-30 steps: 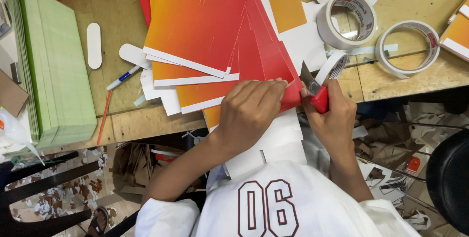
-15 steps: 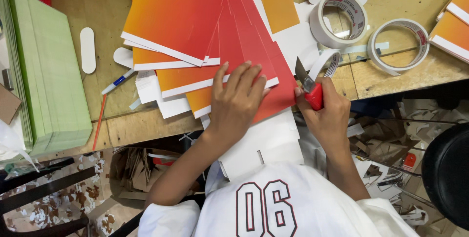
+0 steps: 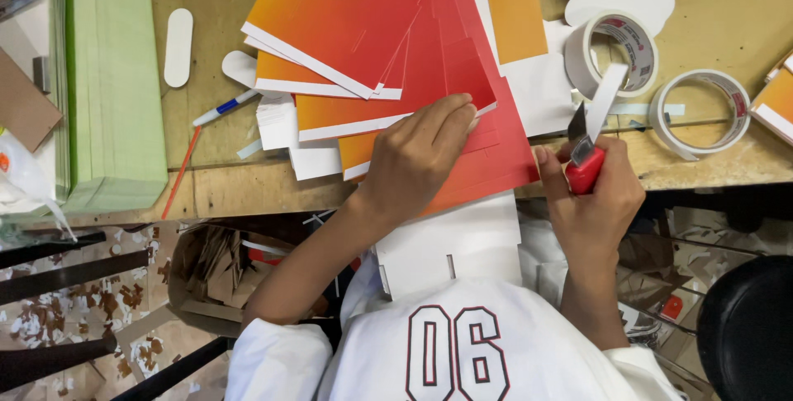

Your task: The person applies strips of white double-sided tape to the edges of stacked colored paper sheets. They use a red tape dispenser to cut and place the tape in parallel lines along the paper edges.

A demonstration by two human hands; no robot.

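A: How far along does the work look?

B: Judging by the table [image 3: 248, 190], partway. Several red-orange sheets [image 3: 355, 4] lie fanned in a loose overlapping pile, white edges showing, and white offcuts [image 3: 277, 120] lie beside them. One sheet [image 3: 487, 161] at the near edge is under the hands, so that one seems unfinished. Nothing shows how many remain.

A: What are the hands doing?

B: The left hand [image 3: 417, 157] lies flat on that sheet, fingers spread and pressing down, fingertips toward the pile. It grips nothing; it only pins the card. The forearm comes in from the lower left, elbow bent.

A: And the right?

B: The right hand [image 3: 595, 199] is clenched around a red-handled knife [image 3: 585, 166], blade pointing away from the body, just beside the sheet's right edge. A white strip [image 3: 607, 104] sticks up by the blade; whether the blade touches the card I cannot tell.

A: Anything else near?

B: Two tape rolls [image 3: 615, 50] beyond the knife, a green stack [image 3: 111, 79] at far left, a pen [image 3: 223, 108] between.
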